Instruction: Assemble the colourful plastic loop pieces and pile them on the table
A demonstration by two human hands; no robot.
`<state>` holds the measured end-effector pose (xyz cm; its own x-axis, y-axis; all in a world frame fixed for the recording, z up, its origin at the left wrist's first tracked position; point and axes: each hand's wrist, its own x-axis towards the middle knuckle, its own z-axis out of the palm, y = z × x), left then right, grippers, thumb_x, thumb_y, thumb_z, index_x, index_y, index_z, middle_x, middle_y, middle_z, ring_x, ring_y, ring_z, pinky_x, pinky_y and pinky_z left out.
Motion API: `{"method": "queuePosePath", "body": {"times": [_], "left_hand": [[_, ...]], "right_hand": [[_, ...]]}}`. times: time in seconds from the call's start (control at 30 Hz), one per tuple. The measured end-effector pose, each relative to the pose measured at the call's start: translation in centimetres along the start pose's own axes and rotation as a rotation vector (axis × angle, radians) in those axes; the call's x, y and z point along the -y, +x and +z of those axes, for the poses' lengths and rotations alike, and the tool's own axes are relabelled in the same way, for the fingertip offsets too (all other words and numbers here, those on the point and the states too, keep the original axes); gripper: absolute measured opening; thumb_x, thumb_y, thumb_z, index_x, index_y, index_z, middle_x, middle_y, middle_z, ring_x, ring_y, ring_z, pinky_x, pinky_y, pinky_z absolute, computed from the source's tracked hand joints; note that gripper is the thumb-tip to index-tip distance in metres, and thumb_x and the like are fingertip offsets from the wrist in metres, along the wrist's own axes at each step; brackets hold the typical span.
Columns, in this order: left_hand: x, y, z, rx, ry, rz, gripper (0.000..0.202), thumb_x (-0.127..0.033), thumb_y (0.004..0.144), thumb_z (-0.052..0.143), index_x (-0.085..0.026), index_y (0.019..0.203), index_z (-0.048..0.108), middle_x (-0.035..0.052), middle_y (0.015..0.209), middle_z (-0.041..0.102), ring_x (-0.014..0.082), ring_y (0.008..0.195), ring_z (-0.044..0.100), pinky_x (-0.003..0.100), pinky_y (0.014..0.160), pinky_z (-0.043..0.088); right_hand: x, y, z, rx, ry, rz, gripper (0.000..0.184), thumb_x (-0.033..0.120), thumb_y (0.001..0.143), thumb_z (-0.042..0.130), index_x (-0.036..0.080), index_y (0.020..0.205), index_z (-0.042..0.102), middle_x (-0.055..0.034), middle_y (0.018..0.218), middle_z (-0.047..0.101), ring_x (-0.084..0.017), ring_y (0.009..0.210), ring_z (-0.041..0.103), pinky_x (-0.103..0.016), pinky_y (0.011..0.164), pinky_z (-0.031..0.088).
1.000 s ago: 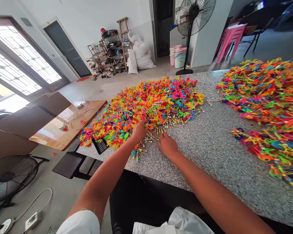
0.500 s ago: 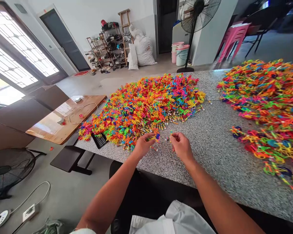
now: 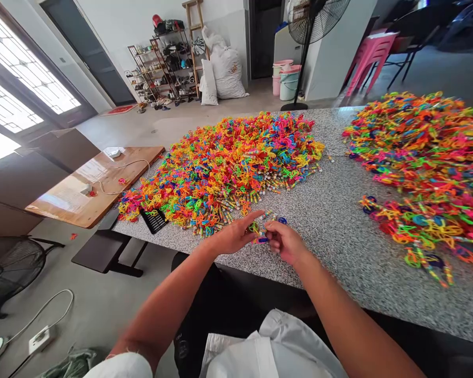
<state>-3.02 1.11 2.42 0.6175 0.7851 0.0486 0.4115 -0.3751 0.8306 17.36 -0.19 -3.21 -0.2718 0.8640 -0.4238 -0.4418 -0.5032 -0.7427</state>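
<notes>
We record two bare hands working close together above the near edge of a speckled grey table (image 3: pixel 331 210). The left hand (image 3: pixel 232 237) reaches in with its forefinger stretched out and its thumb below, and a yellow-green loop (image 3: pixel 253 227) shows in the gap between them. Its grip is partly spread; whether it has hold of the loop we cannot tell. The right hand (image 3: pixel 289 244) has its thumb laid over curled fingers, and we read its grip as pinched closed on small banded sticks (image 3: pixel 268 216), with the tips partly covered. A dark blue loop (image 3: pixel 283 221) shows just beyond the right thumb. We find the main heap (image 3: pixel 240 157) of coloured loops and sticks on the table, just past the hands; along its near side several sticks lie with their banded shafts exposed. A second heap (image 3: pixel 421 136) lies to the right, well apart from the hands, with a loose strip of pieces trailing toward us. We note a black slotted tray (image 3: pixel 154 221) at the left end of the main heap, touching it, and a wooden board (image 3: pixel 106 176) beyond, bearing a pale cable.
</notes>
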Motion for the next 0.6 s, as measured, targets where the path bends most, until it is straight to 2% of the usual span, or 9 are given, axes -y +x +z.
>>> {"method": "queuePosePath", "body": {"times": [0.1, 0.3, 0.43, 0.6], "left_hand": [[0.2, 0.0, 0.5, -0.018, -0.11, -0.03, 0.07, -0.03, 0.089, 0.069, -0.026, 0.155, 0.045, -0.0006, 0.073, 0.061, 0.0139, 0.059, 0.053, 0.025, 0.062, 0.047], [1.0, 0.1, 0.7, 0.013, -0.226, -0.068, 0.076, -0.03, 0.088, 0.071, -0.024, 0.157, 0.04, 0.0046, 0.095, 0.068, 0.0123, 0.068, 0.057, 0.024, 0.065, 0.048], [1.6, 0.2, 0.7, 0.078, -0.258, -0.08, 0.083, -0.031, 0.089, 0.071, -0.025, 0.162, 0.03, 0.0026, 0.092, 0.066, 0.0115, 0.067, 0.057, 0.024, 0.065, 0.047], [2.0, 0.5, 0.8, 0.115, -0.323, -0.087, 0.088, -0.027, 0.088, 0.072, -0.025, 0.163, 0.026, 0.0024, 0.09, 0.065, 0.0117, 0.07, 0.06, 0.023, 0.065, 0.047]], "right_hand": [[-0.6, -0.1, 0.0, -0.038, 0.053, 0.007, 0.022, 0.033, 0.067, 0.073, 0.02, 0.078, 0.058, 0.0069, 0.06, 0.055, -0.004, 0.037, 0.033, -0.018, 0.034, 0.022], [-1.2, -0.5, 0.0, -0.041, 0.069, -0.018, 0.024, 0.031, 0.066, 0.074, 0.019, 0.082, 0.062, 0.0055, 0.063, 0.06, -0.004, 0.039, 0.035, -0.018, 0.035, 0.024], [-1.2, -0.6, 0.0, -0.014, 0.043, -0.057, 0.026, 0.032, 0.065, 0.075, 0.019, 0.084, 0.064, 0.0048, 0.064, 0.062, -0.004, 0.039, 0.036, -0.017, 0.035, 0.023], [-0.8, -0.8, -0.2, 0.042, -0.12, -0.159, 0.024, 0.037, 0.07, 0.074, 0.02, 0.083, 0.064, 0.0042, 0.062, 0.061, -0.006, 0.038, 0.037, -0.02, 0.035, 0.022]]}}
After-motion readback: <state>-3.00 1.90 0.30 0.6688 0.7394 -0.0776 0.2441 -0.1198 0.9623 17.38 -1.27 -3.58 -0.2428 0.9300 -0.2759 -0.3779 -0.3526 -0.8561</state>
